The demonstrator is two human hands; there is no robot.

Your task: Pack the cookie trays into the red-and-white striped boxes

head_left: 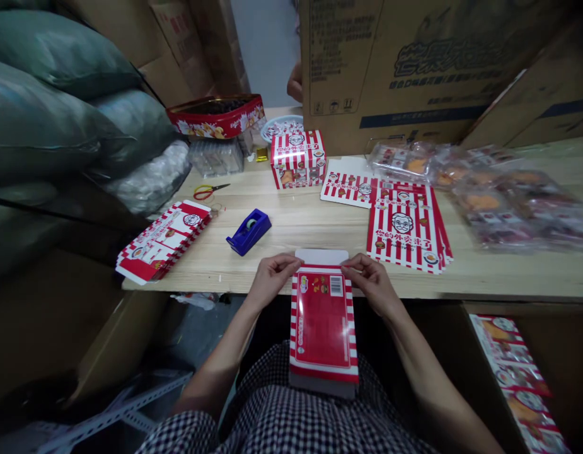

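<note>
A red-and-white striped cardboard box [323, 321] lies across my lap, its barcode side up and a white end flap pointing away from me. My left hand [278, 272] pinches the box's far left corner between thumb and fingers. At the far right corner, my right hand [367, 277] grips the same box in a similar pinch. Beyond my left hand stands a blue tape dispenser [249, 232] with a roll in it. Flat striped cartons [402, 227] lie fanned out on the table past my right hand.
A stack of folded cartons [166, 243] and scissors [208, 191] lie at left. An assembled striped box [298, 161] stands at the back, near a red tin [218, 116]. Plastic-packed items [503, 195] cover the right side. Another person's hand [295, 82] shows beside a large carton [390, 75].
</note>
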